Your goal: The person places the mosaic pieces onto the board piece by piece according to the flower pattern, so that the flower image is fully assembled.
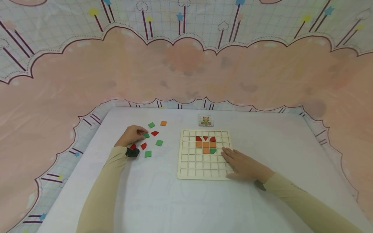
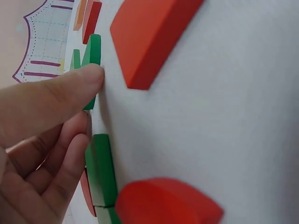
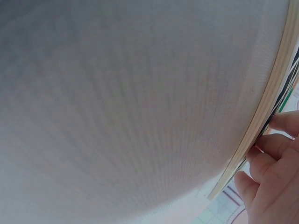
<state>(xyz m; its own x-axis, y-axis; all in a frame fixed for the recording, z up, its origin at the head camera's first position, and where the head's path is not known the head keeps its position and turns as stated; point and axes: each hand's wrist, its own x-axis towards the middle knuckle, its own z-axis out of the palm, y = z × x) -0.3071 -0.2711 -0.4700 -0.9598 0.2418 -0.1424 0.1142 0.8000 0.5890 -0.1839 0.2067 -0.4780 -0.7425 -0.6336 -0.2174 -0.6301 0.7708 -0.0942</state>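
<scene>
A pale wooden grid board (image 1: 189,161) lies on the white table. In its upper cells sit red curved pieces (image 1: 199,138), orange squares (image 1: 206,144) and a green quarter piece (image 1: 213,151). My right hand (image 1: 237,161) rests flat on the board's lower right corner, fingers straight. In the right wrist view its fingers (image 3: 275,154) lie on the board's edge (image 3: 266,107). My left hand (image 1: 142,133) is among loose pieces left of the board and pinches a green piece (image 1: 146,135). Up close the thumb (image 2: 70,88) presses against that green piece (image 2: 95,49).
Loose green (image 1: 159,142), red (image 1: 154,133) and orange (image 1: 163,123) pieces lie scattered left of the board. A small picture card (image 1: 206,120) sits behind the board. A pink patterned cloth (image 1: 186,71) rises around the table's back and sides.
</scene>
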